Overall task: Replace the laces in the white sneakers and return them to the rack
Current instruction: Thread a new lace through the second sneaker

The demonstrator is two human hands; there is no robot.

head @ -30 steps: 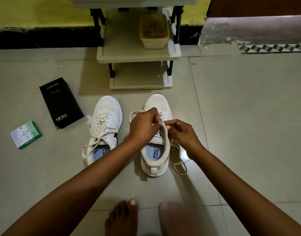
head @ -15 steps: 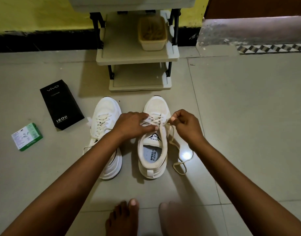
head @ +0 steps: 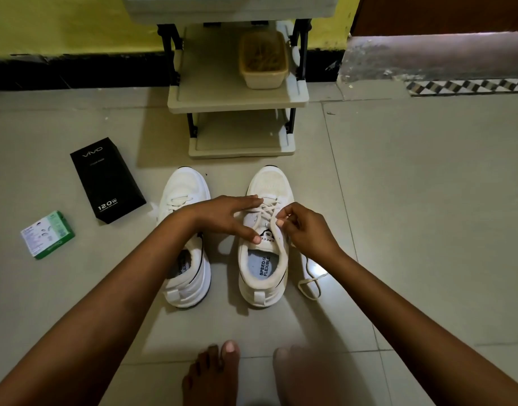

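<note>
Pale floor tiles (head: pixel 413 200) ran to a yellow wall (head: pixel 61 22) with a black skirting band (head: pixel 70 73); a brown door (head: pixel 442 13) stood right above a checkered strip (head: pixel 468 87), in dim light

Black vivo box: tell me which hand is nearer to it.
Left. The left hand lies across the right sneaker's laces, right of the black vivo box; the right hand pinches a lace further right.

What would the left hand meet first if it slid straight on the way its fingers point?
The left hand lies flat across the right sneaker, fingers pointing rightward. Straight on, it would likely meet the right hand pinching the lace, though depth is unclear.
</note>
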